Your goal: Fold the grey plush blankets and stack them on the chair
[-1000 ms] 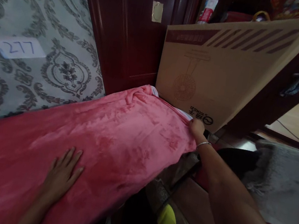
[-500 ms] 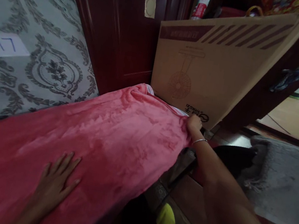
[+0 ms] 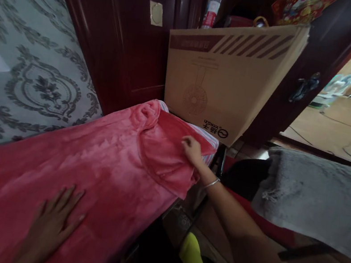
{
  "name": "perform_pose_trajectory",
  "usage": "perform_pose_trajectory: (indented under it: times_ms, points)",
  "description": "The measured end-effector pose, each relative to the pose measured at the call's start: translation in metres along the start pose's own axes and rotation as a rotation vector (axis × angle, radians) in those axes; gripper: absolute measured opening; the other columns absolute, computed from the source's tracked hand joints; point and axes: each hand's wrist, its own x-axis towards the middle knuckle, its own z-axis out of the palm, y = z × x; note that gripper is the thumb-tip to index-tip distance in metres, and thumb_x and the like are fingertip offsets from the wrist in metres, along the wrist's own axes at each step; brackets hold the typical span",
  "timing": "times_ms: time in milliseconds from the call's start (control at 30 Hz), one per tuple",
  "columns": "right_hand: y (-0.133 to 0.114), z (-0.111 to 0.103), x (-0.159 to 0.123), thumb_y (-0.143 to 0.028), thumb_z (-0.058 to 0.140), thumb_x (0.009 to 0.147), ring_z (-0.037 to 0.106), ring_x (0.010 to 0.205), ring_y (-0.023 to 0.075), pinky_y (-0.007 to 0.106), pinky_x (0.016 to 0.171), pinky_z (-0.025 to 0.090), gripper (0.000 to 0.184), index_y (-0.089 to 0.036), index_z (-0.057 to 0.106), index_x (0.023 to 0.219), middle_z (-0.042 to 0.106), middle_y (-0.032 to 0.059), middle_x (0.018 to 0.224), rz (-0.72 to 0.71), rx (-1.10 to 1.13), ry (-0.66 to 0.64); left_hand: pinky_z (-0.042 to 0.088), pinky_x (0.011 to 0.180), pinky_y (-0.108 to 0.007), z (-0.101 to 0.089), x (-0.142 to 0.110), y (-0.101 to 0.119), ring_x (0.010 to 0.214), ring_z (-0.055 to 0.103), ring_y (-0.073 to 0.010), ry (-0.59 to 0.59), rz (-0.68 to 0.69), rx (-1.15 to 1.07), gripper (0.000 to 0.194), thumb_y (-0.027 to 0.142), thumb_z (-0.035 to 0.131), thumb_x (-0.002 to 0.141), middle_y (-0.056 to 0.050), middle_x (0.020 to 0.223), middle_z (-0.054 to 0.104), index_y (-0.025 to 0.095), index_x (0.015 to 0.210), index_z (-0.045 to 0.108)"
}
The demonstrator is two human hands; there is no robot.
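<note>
A pink plush blanket (image 3: 98,163) covers a long, narrow surface beside the wall. Its far end is folded back in a darker red flap (image 3: 161,151), and striped cloth (image 3: 204,134) shows at the edge beneath. My left hand (image 3: 53,221) rests flat on the blanket at the near left, fingers spread. Over the flap is my right hand (image 3: 193,151), with a bracelet (image 3: 212,183) on its wrist. The fingers are curled in against the cloth; whether they pinch any of it is hidden.
Behind the blanket's far end stands a large cardboard box (image 3: 231,87), with a plastic bottle (image 3: 214,4) behind its top edge. A grey fluffy cover (image 3: 320,198) lies at the right. Below the blanket's edge is a yellow-green object (image 3: 194,257). Patterned wallpaper (image 3: 48,82) lines the left.
The blanket's far end has been folded back, baring more striped cloth. My right hand has come inward from the far corner onto the flap. My left hand remains flat on the blanket.
</note>
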Motion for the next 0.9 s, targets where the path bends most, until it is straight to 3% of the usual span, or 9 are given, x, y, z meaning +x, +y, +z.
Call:
perform_pose_trajectory:
  times_ms: [100,200,300,400,533,633,700,767,900]
  points:
    - [0.03,-0.044,0.011,-0.03,0.055,0.084,0.064,0.088,0.0237,0.034,0.081,0.051,0.018,-0.017,0.067,0.088,0.071,0.0091,0.085,0.227,-0.05,0.232,0.026,0.117,-0.063,0.0,0.001,0.001,0.15,0.033,-0.0369,-0.002,-0.005,-0.005,0.078,0.059,0.028,0.088,-0.014,0.162,0.039,0.015,0.148,0.054]
    - [0.056,-0.068,0.003,-0.042,0.05,0.091,0.061,0.065,0.0214,0.031,0.064,0.05,0.031,-0.018,0.064,0.076,0.061,0.0054,0.06,0.38,-0.062,0.203,0.025,0.118,-0.062,0.0,0.002,0.002,0.15,0.033,-0.0372,-0.016,-0.015,-0.01,0.079,0.061,0.031,0.087,-0.015,0.163,0.038,0.016,0.148,0.053]
    - [0.069,-0.065,-0.005,-0.054,0.048,0.095,0.055,0.048,0.017,0.028,0.052,0.047,0.047,-0.018,0.061,0.068,0.055,0.0036,0.051,0.483,-0.029,0.113,0.025,0.118,-0.062,0.0,0.003,0.002,0.15,0.033,-0.0371,-0.029,-0.017,-0.015,0.079,0.061,0.032,0.086,-0.015,0.163,0.038,0.017,0.148,0.053]
    - [0.069,-0.052,-0.001,-0.052,0.06,0.09,0.057,0.05,0.0156,0.027,0.054,0.049,0.038,-0.017,0.062,0.076,0.059,0.0025,0.056,0.495,-0.027,0.11,0.026,0.117,-0.062,-0.001,0.003,0.003,0.15,0.033,-0.0372,-0.02,-0.012,-0.018,0.078,0.059,0.032,0.087,-0.015,0.162,0.039,0.017,0.148,0.054]
    - [0.058,-0.051,0.017,-0.031,0.064,0.081,0.065,0.077,0.0197,0.03,0.074,0.054,0.024,-0.015,0.067,0.1,0.069,0.006,0.082,0.385,-0.121,0.24,0.027,0.117,-0.062,-0.006,0.002,0.004,0.15,0.035,-0.037,-0.012,-0.004,-0.013,0.074,0.056,0.033,0.088,-0.015,0.161,0.041,0.018,0.148,0.054]
    - [0.052,-0.067,0.033,-0.019,0.051,0.082,0.062,0.103,0.0238,0.034,0.093,0.05,0.037,-0.013,0.069,0.113,0.066,0.0145,0.114,0.336,-0.228,0.379,0.028,0.117,-0.063,-0.007,0.001,0.004,0.149,0.034,-0.0377,-0.003,0.006,-0.018,0.072,0.055,0.036,0.089,-0.015,0.161,0.041,0.019,0.148,0.054]
    - [0.053,-0.075,0.038,-0.016,0.046,0.081,0.061,0.107,0.0255,0.036,0.096,0.048,0.044,-0.011,0.067,0.12,0.06,0.0189,0.125,0.36,-0.296,0.446,0.027,0.117,-0.063,-0.006,0.001,0.003,0.15,0.034,-0.038,0.001,0.009,-0.023,0.071,0.055,0.037,0.089,-0.014,0.161,0.041,0.02,0.149,0.053]
    - [0.059,-0.077,0.036,-0.016,0.047,0.08,0.062,0.101,0.0258,0.037,0.092,0.049,0.045,-0.01,0.067,0.12,0.06,0.0201,0.124,0.405,-0.349,0.465,0.027,0.116,-0.064,-0.004,0.001,0.002,0.15,0.034,-0.0386,0.001,0.004,-0.021,0.071,0.054,0.038,0.089,-0.015,0.161,0.041,0.02,0.149,0.053]
    - [0.076,-0.067,0.017,-0.017,0.054,0.079,0.063,0.086,0.0263,0.035,0.077,0.052,0.04,-0.008,0.069,0.114,0.066,0.0166,0.101,0.508,-0.416,0.428,0.027,0.117,-0.063,-0.002,0.001,0.001,0.15,0.033,-0.0381,-0.009,0.004,-0.017,0.07,0.054,0.038,0.09,-0.014,0.162,0.04,0.02,0.149,0.053]
